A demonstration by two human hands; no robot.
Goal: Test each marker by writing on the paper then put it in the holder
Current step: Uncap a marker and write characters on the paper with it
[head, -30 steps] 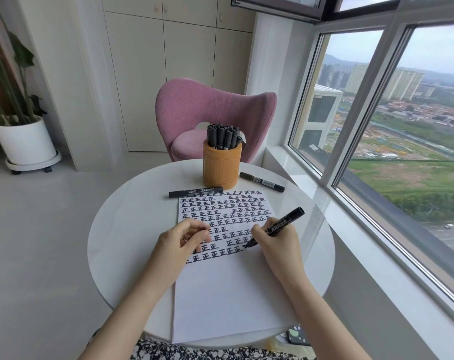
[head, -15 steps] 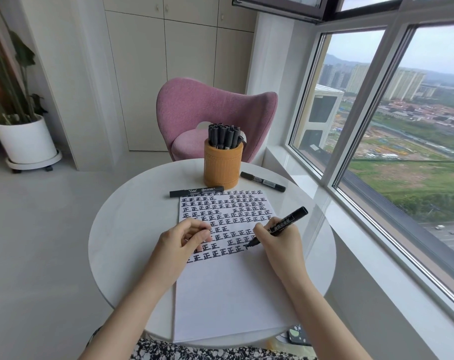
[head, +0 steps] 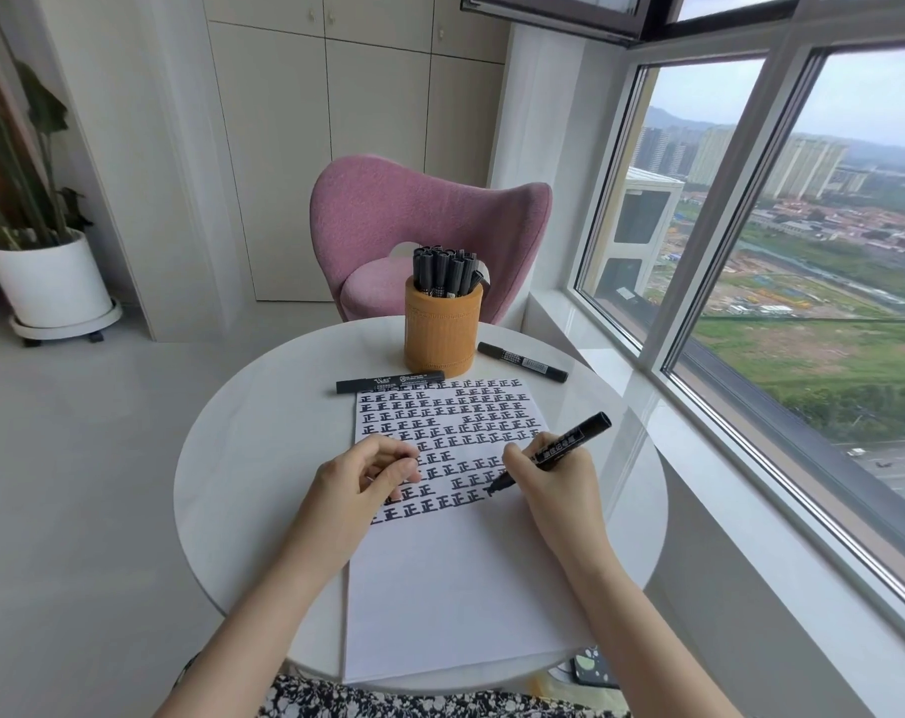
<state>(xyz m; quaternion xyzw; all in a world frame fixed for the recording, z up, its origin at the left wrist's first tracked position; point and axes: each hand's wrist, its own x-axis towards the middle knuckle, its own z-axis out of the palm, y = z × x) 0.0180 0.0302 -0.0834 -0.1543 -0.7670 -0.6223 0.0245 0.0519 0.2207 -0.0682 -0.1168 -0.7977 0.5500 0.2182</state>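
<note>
Your right hand point(head: 548, 484) clamped the marker point(head: 556, 450), tip on paper point(head: 455, 603); your left hand point(head: 367, 476), curled at nine o'clock, risked smudging wet ink.

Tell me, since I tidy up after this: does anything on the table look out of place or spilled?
Nothing is spilled or damaged. Two markers lie loose on the table: one left of the holder at the paper's top edge, one to its right. The right hand holds a third.
</note>
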